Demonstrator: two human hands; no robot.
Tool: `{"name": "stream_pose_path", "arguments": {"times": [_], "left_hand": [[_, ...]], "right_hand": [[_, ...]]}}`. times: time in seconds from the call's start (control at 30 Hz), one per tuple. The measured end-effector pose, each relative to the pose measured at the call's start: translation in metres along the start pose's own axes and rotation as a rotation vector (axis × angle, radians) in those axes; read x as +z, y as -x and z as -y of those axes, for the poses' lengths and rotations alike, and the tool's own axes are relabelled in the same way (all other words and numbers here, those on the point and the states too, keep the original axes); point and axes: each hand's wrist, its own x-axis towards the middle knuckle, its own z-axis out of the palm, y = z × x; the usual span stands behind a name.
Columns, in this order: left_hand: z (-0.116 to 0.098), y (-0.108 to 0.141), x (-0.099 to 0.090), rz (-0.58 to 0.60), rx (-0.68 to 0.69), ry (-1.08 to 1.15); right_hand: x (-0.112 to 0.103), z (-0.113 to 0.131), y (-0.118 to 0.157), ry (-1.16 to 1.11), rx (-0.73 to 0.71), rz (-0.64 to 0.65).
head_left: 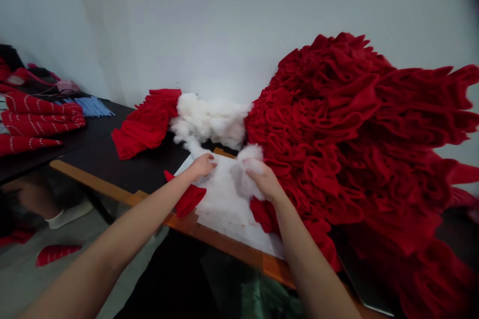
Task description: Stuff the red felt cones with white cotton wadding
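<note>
My left hand (204, 165) rests with bent fingers on a white sheet of batting (224, 209), beside a wisp of fluffy white stuffing. My right hand (264, 180) presses into a tuft of that white stuffing (250, 169) and seems to hold it. Behind the hands lies a larger mound of stuffing (209, 119). A huge heap of ruffled red fabric (348, 129) rises to the right, and a smaller ruffled red length (145, 123) lies to the left. Red fabric ends (187, 198) poke out beneath the sheet.
The black table (123, 159) has an orange wooden edge and stands against a white wall. Folded red fabric with white stitching (37, 119) and blue bundles (93, 106) lie at the far left. Below, a white shoe (69, 214) and a red scrap (56, 254) show on the floor.
</note>
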Motion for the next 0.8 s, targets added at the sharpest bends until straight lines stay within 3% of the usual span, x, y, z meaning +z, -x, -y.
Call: {"name": "stream_pose_path", "arguments": {"times": [0.07, 0.13, 0.27, 0.37, 0.47, 0.53, 0.63, 0.73, 0.8], "left_hand": [[-0.004, 0.01, -0.001, 0.062, -0.007, -0.152], [-0.01, 0.02, -0.002, 0.114, 0.023, -0.254], [-0.02, 0.036, -0.01, 0.188, 0.105, -0.386], [-0.024, 0.037, -0.028, 0.203, 0.148, -0.48], [-0.026, 0.028, -0.057, 0.165, 0.174, -0.596], [-0.028, 0.018, -0.078, 0.116, 0.193, -0.668], [-0.032, -0.002, -0.1, 0.03, 0.247, -0.739], [-0.033, -0.032, -0.103, -0.024, 0.328, -0.769], [-0.031, -0.054, -0.096, -0.015, 0.383, -0.783]], "right_hand": [[0.004, -0.007, -0.002, 0.084, -0.008, 0.012], [0.016, -0.01, -0.008, 0.236, -0.041, -0.055], [0.066, -0.007, -0.021, 0.777, -0.261, -0.238], [0.113, -0.011, -0.028, 0.92, -0.438, -0.096], [0.141, -0.029, -0.038, 0.929, -0.443, 0.018], [0.14, -0.044, -0.049, 0.906, -0.36, -0.02], [0.111, -0.059, -0.068, 0.89, -0.225, -0.177], [0.081, -0.057, -0.081, 0.877, -0.191, -0.305], [0.079, -0.051, -0.083, 0.845, -0.269, -0.227]]}}
